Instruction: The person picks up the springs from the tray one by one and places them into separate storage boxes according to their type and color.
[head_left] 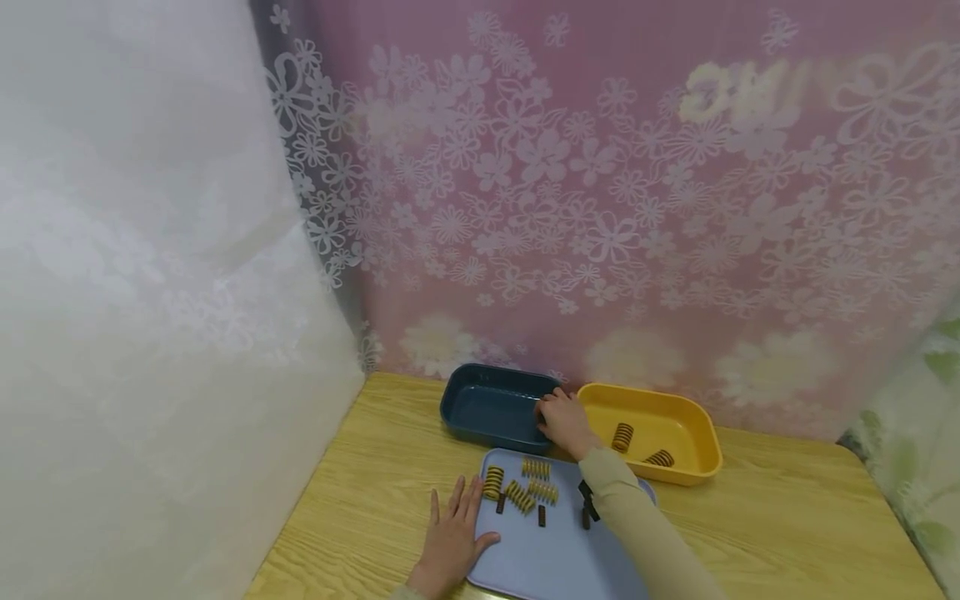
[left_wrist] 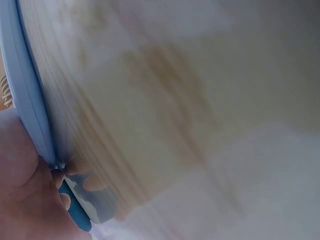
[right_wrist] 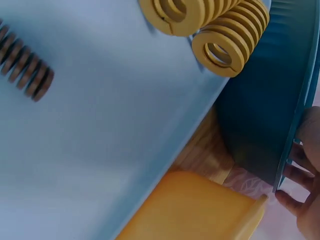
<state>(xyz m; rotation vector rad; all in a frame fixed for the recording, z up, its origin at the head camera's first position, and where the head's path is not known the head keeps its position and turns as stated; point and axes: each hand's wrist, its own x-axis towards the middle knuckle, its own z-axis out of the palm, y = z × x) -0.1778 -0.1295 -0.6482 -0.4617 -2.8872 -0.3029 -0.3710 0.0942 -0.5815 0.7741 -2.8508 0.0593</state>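
Note:
My right hand (head_left: 566, 419) is at the right end of a dark blue bin (head_left: 459, 398), fingers curled over its rim. In the right wrist view those fingers (right_wrist: 295, 176) bend round the bin's edge. My left hand (head_left: 452, 533), fingers spread, rests along the left edge of a light blue tray (head_left: 525, 558). Several yellow coil springs (head_left: 519, 497) lie on the tray's far part, with smaller dark brown springs (head_left: 542, 517) among and near them. The left wrist view shows mostly the tray's side (left_wrist: 30, 95) and part of the hand.
Right of the blue bin stands a yellow bin (head_left: 701, 433) holding two brown-looking springs (head_left: 622, 437). All sit on a wood-grain table (head_left: 787, 517). A pink flowered curtain (head_left: 600, 208) hangs right behind the bins, and a white sheet (head_left: 165, 292) on the left.

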